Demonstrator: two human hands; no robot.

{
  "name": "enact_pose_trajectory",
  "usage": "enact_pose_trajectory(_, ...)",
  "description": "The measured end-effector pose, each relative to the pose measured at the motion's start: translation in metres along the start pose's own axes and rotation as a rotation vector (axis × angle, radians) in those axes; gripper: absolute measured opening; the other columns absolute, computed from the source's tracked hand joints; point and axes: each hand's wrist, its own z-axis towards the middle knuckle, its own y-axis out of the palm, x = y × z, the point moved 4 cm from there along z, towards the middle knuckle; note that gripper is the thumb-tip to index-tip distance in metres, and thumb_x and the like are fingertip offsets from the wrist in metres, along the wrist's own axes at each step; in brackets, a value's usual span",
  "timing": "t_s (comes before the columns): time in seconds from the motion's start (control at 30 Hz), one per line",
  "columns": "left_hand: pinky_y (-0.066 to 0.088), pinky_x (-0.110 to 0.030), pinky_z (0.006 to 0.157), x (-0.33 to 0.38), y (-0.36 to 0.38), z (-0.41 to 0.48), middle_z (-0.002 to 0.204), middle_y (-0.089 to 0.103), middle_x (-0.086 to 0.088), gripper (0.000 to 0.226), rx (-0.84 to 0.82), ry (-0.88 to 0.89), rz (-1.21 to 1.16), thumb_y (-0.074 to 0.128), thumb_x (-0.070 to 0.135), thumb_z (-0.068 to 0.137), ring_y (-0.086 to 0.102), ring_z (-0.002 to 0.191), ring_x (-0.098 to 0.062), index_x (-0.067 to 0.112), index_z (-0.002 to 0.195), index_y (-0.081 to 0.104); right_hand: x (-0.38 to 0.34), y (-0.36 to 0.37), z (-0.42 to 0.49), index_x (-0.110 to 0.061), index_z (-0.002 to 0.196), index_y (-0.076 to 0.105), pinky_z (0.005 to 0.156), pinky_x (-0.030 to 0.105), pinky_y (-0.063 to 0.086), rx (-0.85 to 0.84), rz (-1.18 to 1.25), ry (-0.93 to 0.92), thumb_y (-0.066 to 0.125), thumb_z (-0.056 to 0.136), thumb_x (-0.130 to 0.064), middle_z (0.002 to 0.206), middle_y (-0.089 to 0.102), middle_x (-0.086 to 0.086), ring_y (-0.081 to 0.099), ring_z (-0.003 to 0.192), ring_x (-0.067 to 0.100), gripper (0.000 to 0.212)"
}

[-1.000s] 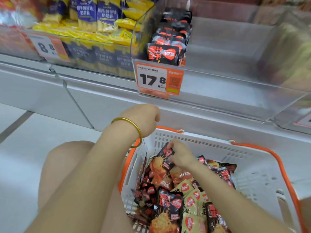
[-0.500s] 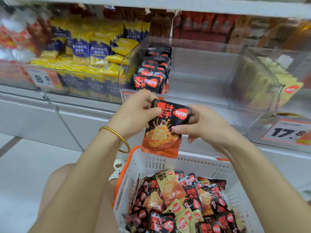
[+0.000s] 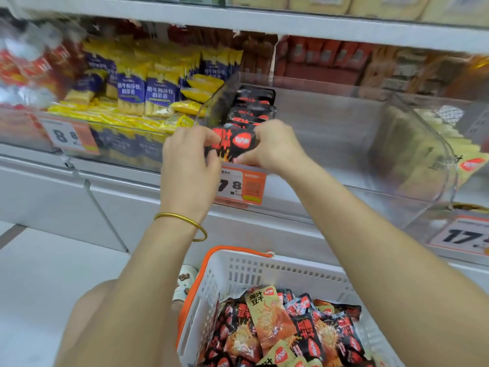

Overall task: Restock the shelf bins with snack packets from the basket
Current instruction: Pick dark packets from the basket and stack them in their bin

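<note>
Obs.: left hand and right hand each pinch a top corner of one black-and-red foil snack packet. It is held upright at the front lip of the clear plastic shelf bin, just ahead of the standing row of matching black packets. Judgement: lower it straight behind the front wall, label outward, flush against the row; release only once its base sits, else it likely tips. White slatted plastic basket below holds many more.
</note>
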Motion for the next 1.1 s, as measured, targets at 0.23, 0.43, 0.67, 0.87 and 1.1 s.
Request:
enact_pose_trajectory(0.23, 0.034, -0.026, 0.084, 0.001, -0.006, -0.009, 0.1, 0.057, -0.005, 0.032, 0.015, -0.023, 0.023, 0.05, -0.005, 0.074, 0.053, 0.097, -0.031, 0.014, 0.096, 0.064, 0.003, -0.009, -0.006, -0.016, 0.067, 0.046, 0.057, 0.027, 0.043, -0.055, -0.232, 0.053, 0.077, 0.073, -0.045, 0.068, 0.059, -0.002, 0.062, 0.068, 0.02, 0.043)
enact_pose_trajectory(0.43, 0.042, -0.027, 0.079, 0.004, -0.018, -0.026, 0.083, 0.058, 0.004, 0.028, -0.152, -0.103, -0.057, 0.05, -0.004, 0.075, 0.053, 0.079, -0.017, 0.021, 0.084, 0.06, 0.014, -0.041, -0.07, -0.025, 0.069, 0.049, 0.067, 0.032, 0.05, 0.34, 0.161, -0.11, 0.074, 0.078, -0.027, 0.068, 0.062, -0.005, 0.065, 0.069, 0.018, 0.027)
enact_pose_trajectory(0.67, 0.044, -0.03, 0.078, -0.005, 0.003, -0.055, 0.08, 0.052, 0.004, 0.021, -0.595, -0.195, 0.159, 0.049, 0.006, 0.087, 0.05, 0.082, -0.018, 0.023, 0.081, 0.059, 0.085, 0.137, -0.126, -0.017, 0.082, 0.063, 0.074, 0.032, 0.053, -0.345, 0.085, 0.048, 0.062, 0.086, -0.015, 0.071, 0.06, -0.003, 0.067, 0.072, 0.022, 0.005)
enact_pose_trajectory(0.87, 0.049, -0.041, 0.086, -0.002, 0.015, -0.057, 0.096, 0.062, -0.004, 0.021, -0.679, -0.198, 0.235, 0.044, 0.006, 0.088, 0.057, 0.096, -0.029, 0.013, 0.093, 0.064, 0.108, 0.277, -0.156, -0.009, 0.127, 0.051, 0.09, 0.036, 0.044, -0.826, -0.043, 0.014, 0.046, 0.098, -0.018, 0.127, 0.056, 0.012, 0.052, 0.114, 0.03, 0.031)
enact_pose_trajectory(1.1, 0.048, -0.043, 0.09, -0.008, 0.028, -0.062, 0.107, 0.062, -0.01, 0.025, -0.848, -0.154, 0.334, 0.044, 0.007, 0.09, 0.057, 0.099, -0.032, 0.011, 0.104, 0.064, 0.136, 0.247, -0.134, -0.01, 0.083, 0.072, 0.09, 0.032, 0.049, -0.386, -0.005, 0.213, 0.05, 0.089, -0.003, 0.096, 0.07, 0.006, 0.063, 0.099, 0.023, 0.025)
